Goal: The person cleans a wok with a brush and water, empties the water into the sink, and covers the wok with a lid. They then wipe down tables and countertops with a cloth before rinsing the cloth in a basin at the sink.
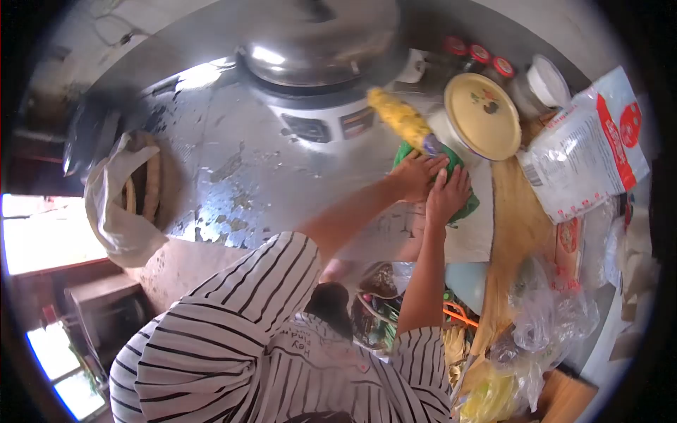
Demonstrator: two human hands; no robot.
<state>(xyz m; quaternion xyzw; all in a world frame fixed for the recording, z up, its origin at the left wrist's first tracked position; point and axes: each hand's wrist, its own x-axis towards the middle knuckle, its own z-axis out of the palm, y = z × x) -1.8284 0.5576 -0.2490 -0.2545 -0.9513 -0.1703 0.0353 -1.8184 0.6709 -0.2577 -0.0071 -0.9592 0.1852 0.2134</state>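
Note:
My left hand (416, 177) and my right hand (448, 195) are side by side on a crumpled green cloth (466, 205) at the right end of the metal counter. Fingers of both hands are bent over the cloth, which shows around them; what lies beneath is hidden. A long, bumpy yellow thing with a purple end (403, 120) sticks out just beyond my left fingertips; its kind is unclear. Close by on the right stands a container with a yellowish patterned lid (484, 116).
Beyond my hands is a big electric cooker (321, 77) with a domed metal lid. Red-lidded jars (480, 54), a white bowl (548, 82) and a red-and-white plastic package (585, 144) are at the right. A pale sack (120, 201) sits at the left edge, clear plastic bags (550, 317) lower right.

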